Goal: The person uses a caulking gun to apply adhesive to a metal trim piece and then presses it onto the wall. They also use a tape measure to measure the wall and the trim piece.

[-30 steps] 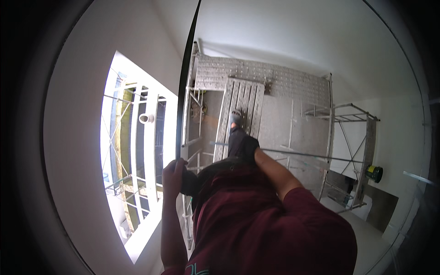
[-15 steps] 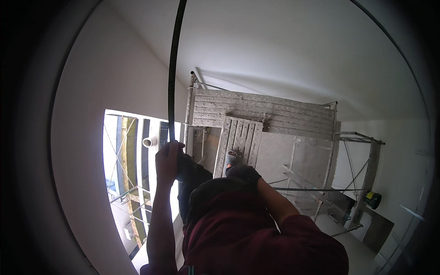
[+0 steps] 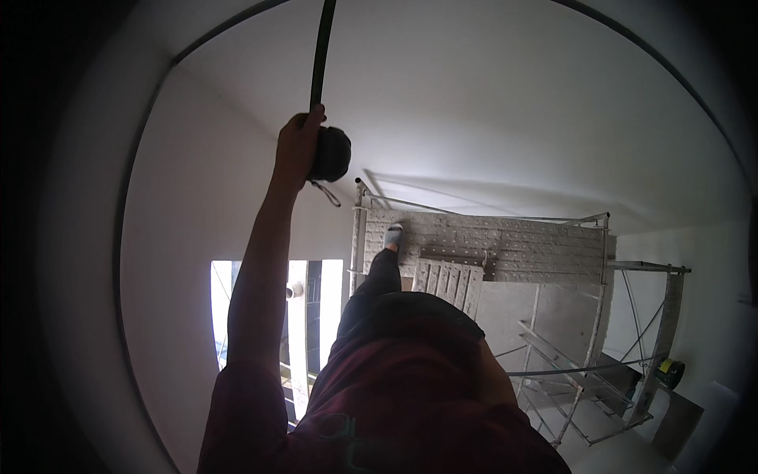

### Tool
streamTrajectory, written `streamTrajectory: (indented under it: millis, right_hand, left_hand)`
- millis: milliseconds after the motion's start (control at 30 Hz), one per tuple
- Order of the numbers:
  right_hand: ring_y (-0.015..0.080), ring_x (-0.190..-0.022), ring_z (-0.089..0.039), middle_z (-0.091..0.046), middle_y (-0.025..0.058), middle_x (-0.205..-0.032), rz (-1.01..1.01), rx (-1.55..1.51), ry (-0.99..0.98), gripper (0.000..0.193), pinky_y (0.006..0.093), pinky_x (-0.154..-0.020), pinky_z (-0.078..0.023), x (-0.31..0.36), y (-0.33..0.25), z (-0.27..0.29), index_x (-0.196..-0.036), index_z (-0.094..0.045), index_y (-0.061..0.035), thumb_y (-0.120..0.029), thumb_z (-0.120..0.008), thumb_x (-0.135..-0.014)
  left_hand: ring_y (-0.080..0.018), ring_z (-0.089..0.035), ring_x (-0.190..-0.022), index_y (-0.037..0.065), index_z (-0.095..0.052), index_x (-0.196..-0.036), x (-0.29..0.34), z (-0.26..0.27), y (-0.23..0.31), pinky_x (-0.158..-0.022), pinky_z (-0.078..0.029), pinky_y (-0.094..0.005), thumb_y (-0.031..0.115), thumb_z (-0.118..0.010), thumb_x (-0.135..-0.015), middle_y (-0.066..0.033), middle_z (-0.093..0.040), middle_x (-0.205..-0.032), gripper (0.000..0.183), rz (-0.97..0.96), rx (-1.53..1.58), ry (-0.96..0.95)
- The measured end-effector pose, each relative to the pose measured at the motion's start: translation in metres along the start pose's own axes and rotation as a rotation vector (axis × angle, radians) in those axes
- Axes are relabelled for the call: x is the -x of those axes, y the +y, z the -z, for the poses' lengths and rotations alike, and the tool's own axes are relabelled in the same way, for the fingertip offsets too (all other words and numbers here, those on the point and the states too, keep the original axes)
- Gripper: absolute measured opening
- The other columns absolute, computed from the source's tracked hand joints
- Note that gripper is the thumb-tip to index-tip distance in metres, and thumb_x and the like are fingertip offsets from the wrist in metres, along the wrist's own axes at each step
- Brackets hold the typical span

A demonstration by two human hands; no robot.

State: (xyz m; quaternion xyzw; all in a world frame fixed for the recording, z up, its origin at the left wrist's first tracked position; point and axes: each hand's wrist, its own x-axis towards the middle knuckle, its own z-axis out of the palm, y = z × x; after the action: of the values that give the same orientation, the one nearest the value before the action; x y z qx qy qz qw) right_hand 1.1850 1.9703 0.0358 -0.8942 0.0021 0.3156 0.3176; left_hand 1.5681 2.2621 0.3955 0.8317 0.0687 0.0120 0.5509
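Observation:
My left hand (image 3: 297,148) is raised at the upper left with its fingers closed round a dark tape measure (image 3: 335,154). From the case the dark tape blade (image 3: 320,67) runs up past the top edge of the view. A small strap loop (image 3: 326,194) dangles below the case. My right forearm (image 3: 499,381) shows partly beside my body at the lower right; the hand is hidden. One foot (image 3: 393,235) of mine, in a grey slipper, stands on the far scaffold platform (image 3: 513,249).
A narrower plank (image 3: 447,283) joins the platform on the near side, with scaffold poles (image 3: 595,332) standing at the right. Lower levels show through the gap. A bright window opening (image 3: 330,304) is at the left. A green and black round object (image 3: 670,373) sits on the right frame.
My left hand has risen with the tape measure, and its case now shows. A foot now rests on the far platform. My right arm has drawn back, and the view has shifted.

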Motion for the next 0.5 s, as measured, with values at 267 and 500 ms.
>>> streamTrajectory:
  millis: [267,500]
  right_hand:
    - [0.0347,-0.081,-0.070,-0.071,0.0166,-0.087,-0.311,0.061,0.032,0.027,0.0446,-0.067,-0.054,-0.075,-0.041,0.054,-0.087,-0.075,-0.0135,-0.038,-0.062,-0.085]
    - [0.0357,-0.086,-0.069,-0.072,0.0163,-0.097,-0.190,-0.050,0.086,0.037,0.0475,-0.075,-0.053,-0.129,-0.050,0.086,-0.097,-0.075,-0.0161,-0.047,-0.059,-0.083]
  left_hand:
    - [-0.0454,-0.065,-0.104,-0.015,-0.048,-0.117,-0.214,-0.009,0.132,-0.092,-0.051,-0.0457,0.046,-0.054,-0.094,-0.0358,-0.064,-0.108,0.065,-0.375,-0.620,0.142]
    - [-0.0474,-0.062,-0.098,-0.004,-0.058,-0.104,-0.235,-0.004,0.157,-0.089,-0.049,-0.0497,0.040,-0.046,-0.099,-0.0296,-0.064,-0.100,0.046,-0.605,-0.856,-0.044]
